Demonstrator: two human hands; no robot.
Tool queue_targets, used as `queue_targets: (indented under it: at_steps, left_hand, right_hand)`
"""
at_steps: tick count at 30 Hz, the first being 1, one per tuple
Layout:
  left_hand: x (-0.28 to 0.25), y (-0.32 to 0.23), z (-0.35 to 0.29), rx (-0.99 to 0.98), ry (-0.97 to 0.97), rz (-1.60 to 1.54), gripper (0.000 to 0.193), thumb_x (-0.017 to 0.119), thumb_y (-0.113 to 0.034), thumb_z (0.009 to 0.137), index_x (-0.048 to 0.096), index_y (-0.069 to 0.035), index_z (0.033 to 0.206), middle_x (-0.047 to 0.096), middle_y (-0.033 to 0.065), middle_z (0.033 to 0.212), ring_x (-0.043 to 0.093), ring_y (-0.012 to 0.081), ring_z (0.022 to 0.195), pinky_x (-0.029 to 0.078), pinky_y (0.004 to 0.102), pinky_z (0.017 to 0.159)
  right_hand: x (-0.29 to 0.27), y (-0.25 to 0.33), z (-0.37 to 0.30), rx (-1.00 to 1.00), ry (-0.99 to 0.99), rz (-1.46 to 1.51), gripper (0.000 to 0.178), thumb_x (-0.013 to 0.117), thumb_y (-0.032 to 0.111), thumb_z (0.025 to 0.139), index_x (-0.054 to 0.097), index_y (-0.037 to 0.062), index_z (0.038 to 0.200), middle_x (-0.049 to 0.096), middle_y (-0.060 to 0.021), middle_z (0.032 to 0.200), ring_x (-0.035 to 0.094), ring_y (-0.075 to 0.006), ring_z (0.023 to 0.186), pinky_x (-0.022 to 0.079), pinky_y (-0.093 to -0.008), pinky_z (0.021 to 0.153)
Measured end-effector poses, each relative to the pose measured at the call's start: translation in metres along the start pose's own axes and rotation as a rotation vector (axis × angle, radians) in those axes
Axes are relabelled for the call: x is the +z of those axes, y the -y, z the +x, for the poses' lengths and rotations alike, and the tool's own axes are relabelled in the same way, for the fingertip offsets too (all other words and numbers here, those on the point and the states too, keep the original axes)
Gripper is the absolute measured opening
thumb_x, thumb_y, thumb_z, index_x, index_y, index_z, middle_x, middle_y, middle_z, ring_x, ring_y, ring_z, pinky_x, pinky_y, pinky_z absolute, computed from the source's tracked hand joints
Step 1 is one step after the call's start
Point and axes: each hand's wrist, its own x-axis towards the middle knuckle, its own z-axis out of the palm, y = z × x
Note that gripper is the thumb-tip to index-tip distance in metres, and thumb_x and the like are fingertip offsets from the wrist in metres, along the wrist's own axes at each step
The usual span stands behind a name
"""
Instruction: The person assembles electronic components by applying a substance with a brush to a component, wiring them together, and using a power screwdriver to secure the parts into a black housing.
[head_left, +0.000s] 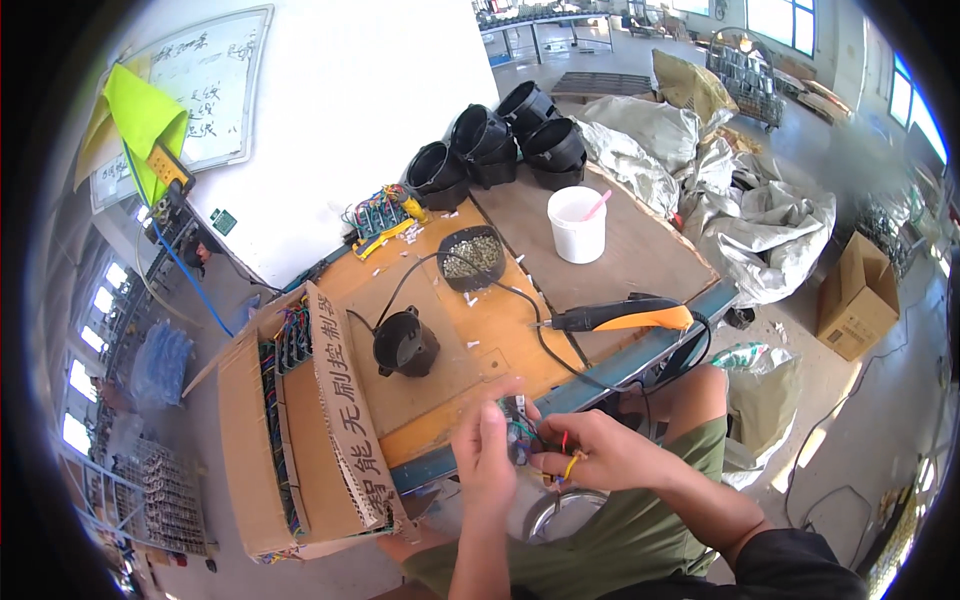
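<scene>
Above my lap, near the table's front edge, my left hand is closed on a small circuit board with coloured wires. Much of the board is covered by the fingers. My right hand pinches the board's wires; red and yellow ends stick out from between its fingers. Beyond the hands, an orange and black corded tool with a thin pointed tip lies on the table. To the left stands an open cardboard box holding rows of wired boards. Below the hands, a round metal bowl is partly hidden.
On the wooden table are a black cup, a black container of small pale pieces, a white bucket with a pink stick and stacked black pots. A black cable loops across. White sacks lie right.
</scene>
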Motion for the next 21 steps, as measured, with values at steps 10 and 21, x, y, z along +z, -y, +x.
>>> queue_targets:
  at_steps: [10, 21]
  left_hand:
    - [-0.004, 0.000, 0.013, -0.106, -0.099, 0.042, 0.058, 0.033, -0.043, 0.109, 0.065, 0.005, 0.117, 0.066, 0.0076, 0.085, 0.062, 0.0119, 0.074, 0.052, 0.0251, 0.067]
    - [-0.012, 0.008, 0.020, -0.049, -0.141, 0.194, 0.053, 0.037, -0.038, 0.109, 0.068, 0.005, 0.110, 0.069, 0.0087, 0.085, 0.061, 0.0121, 0.067, 0.050, 0.0251, 0.062]
  right_hand:
    - [-0.024, -0.013, 0.027, 0.062, 0.167, 0.061, 0.019, 0.064, 0.013, 0.092, 0.065, -0.0058, 0.095, 0.067, -0.0116, 0.070, 0.065, -0.0146, 0.060, 0.052, -0.0308, 0.059]
    - [-0.022, -0.017, 0.033, -0.026, 0.008, -0.018, 0.024, 0.068, 0.013, 0.084, 0.066, -0.0060, 0.098, 0.067, -0.0165, 0.071, 0.070, -0.0232, 0.067, 0.054, -0.0375, 0.062]
